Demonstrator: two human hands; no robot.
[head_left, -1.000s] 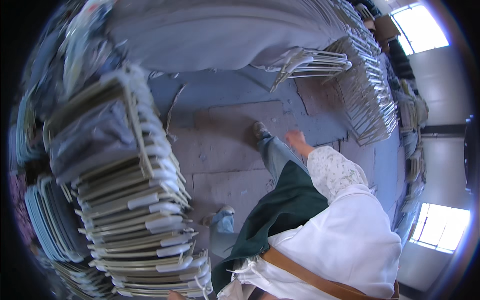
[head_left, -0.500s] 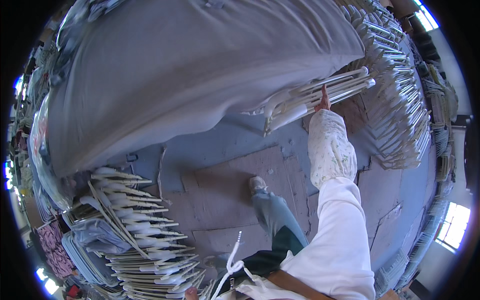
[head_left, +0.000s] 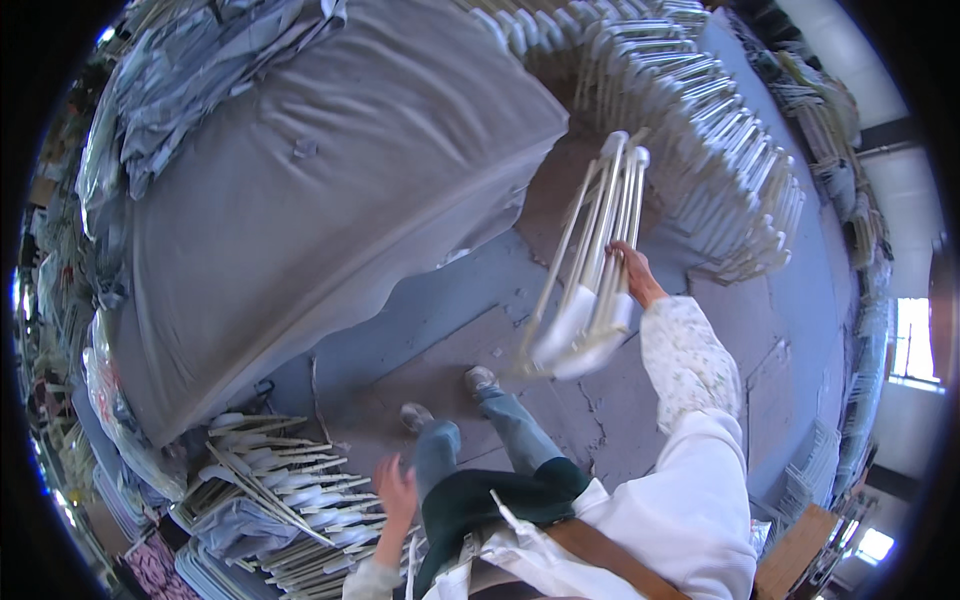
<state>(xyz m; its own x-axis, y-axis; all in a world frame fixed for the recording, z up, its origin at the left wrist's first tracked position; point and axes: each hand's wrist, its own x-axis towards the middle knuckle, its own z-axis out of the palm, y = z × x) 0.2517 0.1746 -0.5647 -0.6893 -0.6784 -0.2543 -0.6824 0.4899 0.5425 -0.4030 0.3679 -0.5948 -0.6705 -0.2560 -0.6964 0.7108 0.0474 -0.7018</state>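
My right hand is closed around a folded set of cream tubular metal frames, which look like folding chair frames with white ends. They hang tilted above the floor, right of the grey cloth-covered table, slightly blurred at the lower end. Whether it is one frame or more I cannot tell. My left hand is low on the left with its fingers apart and nothing in it. Beside it lies a stack of similar frames with white parts.
A large table under grey cloth fills the far left, with crumpled grey fabric on it. Another long row of frames stands at the far right. Flattened cardboard covers the floor. A grey cloth bundle lies on the left stack.
My right hand has swung the frames away from the table's edge, now more upright and nearer. My left hand has risen into view beside the left stack. My body has turned rightward.
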